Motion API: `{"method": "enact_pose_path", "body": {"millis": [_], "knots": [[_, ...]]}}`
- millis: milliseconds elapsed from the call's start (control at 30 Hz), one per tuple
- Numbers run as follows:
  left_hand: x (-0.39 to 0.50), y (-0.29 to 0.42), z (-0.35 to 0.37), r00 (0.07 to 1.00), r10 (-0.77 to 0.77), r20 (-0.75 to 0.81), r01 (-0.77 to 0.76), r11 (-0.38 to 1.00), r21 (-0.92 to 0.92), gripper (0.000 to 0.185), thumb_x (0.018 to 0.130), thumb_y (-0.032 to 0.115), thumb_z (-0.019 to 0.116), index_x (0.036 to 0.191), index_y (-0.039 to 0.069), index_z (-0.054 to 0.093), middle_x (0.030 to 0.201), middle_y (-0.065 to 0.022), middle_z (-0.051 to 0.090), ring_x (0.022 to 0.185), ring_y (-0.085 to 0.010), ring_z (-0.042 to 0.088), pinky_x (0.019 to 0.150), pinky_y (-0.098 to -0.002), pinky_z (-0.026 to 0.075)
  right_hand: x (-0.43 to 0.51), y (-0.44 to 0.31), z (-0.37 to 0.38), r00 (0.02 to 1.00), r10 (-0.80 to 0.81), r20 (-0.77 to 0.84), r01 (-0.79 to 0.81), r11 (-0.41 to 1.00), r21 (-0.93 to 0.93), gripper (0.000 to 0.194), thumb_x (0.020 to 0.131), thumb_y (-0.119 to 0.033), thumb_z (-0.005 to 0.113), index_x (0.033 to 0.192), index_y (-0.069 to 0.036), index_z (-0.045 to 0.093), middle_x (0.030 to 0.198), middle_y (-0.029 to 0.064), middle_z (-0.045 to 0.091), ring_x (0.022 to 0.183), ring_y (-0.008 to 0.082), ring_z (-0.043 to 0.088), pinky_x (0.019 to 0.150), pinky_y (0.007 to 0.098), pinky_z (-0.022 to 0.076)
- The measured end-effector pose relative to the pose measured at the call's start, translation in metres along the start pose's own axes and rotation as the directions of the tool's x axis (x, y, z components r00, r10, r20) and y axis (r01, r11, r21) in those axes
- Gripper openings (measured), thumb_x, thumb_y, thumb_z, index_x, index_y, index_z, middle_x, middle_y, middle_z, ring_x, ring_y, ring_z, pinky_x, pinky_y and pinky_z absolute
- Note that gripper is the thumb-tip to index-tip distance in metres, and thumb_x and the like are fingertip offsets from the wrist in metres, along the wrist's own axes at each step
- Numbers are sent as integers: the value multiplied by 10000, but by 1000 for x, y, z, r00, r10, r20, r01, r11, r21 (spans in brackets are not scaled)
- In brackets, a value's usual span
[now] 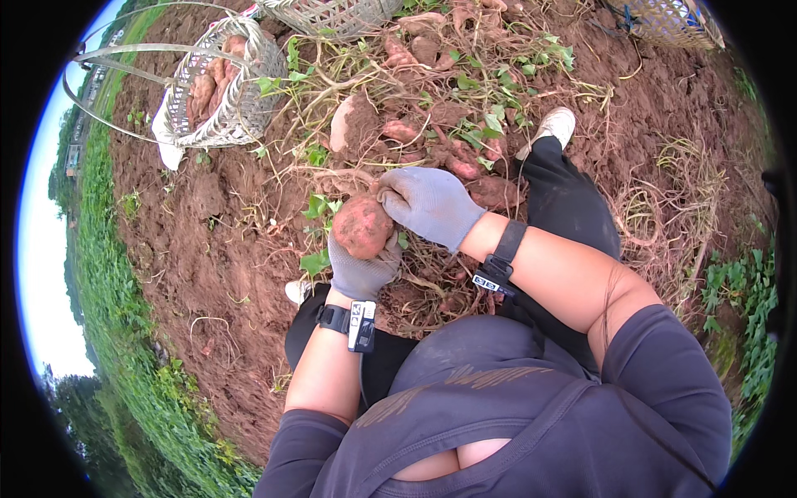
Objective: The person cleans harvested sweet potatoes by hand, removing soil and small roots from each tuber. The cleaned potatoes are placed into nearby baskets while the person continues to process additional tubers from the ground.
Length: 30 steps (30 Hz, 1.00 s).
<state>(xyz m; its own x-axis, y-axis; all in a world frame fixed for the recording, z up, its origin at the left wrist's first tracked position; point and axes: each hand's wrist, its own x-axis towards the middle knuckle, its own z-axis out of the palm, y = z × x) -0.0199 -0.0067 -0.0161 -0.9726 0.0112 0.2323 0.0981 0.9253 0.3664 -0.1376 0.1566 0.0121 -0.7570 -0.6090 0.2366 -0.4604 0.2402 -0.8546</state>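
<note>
My left hand (364,264), in a grey work glove, holds a large round sweet potato (362,225) with soil on its reddish skin. Against the upper right of that root are the bent fingers of my right hand (429,202), gloved alike; whether they pinch a stem or root end there is hidden. Just beyond my hands, more sweet potatoes (401,131) lie on the soil among cut vines (330,81). One big pale root (341,124) is partly caked with earth. Black straps with small devices circle both wrists.
A woven basket (264,93) with a tall handle holds sweet potatoes at the upper left. A second woven basket (336,15) stands beside it, and another (672,25) at the upper right. Dry vines (660,199) lie right of my leg. Green plants (118,299) border the brown soil.
</note>
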Motion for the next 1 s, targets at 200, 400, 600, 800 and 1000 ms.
{"method": "enact_pose_path", "body": {"millis": [200,400,600,800,1000], "knots": [[-7,-4,10,850,-521,84,339,418,-843,285,870,262,709,1103,98,712,1009,-80,742,995,-310,699,917,-449,542,-2,10,-2,1000,26,-9,-26,999,-26,191,921,-173,554,969,-105,726,949,157,721,934,367,691,817,474,551],[-5,-14,12,984,-176,-18,170,967,-190,323,902,246,683,1181,84,665,1094,-94,717,1042,-311,680,942,-446,536,3,-11,-21,974,146,175,-150,989,11,622,883,-633,644,969,-20,701,898,219,693,908,399,684,803,475,541],[-6,-24,11,935,-197,295,240,964,-116,461,972,322,555,1371,92,530,1334,-96,622,1210,-276,612,1023,-418,520,1,-16,-17,971,-85,225,120,981,-149,620,869,-589,672,1051,4,672,916,215,688,899,417,676,798,489,537],[1,-15,-8,948,-143,284,148,989,5,474,1032,359,423,1436,117,474,1402,-82,592,1272,-257,583,1090,-425,494,-2,-7,-11,961,-145,234,178,976,-126,442,873,-474,695,886,-32,678,860,190,674,860,400,674,765,488,533],[15,-6,-2,985,-170,-20,136,847,-514,359,927,275,653,1226,86,591,1160,-110,663,1068,-306,652,946,-417,525,-3,-14,-15,950,-213,230,239,967,-91,353,875,-399,715,768,-65,670,780,151,645,768,388,652,678,479,508]]}}
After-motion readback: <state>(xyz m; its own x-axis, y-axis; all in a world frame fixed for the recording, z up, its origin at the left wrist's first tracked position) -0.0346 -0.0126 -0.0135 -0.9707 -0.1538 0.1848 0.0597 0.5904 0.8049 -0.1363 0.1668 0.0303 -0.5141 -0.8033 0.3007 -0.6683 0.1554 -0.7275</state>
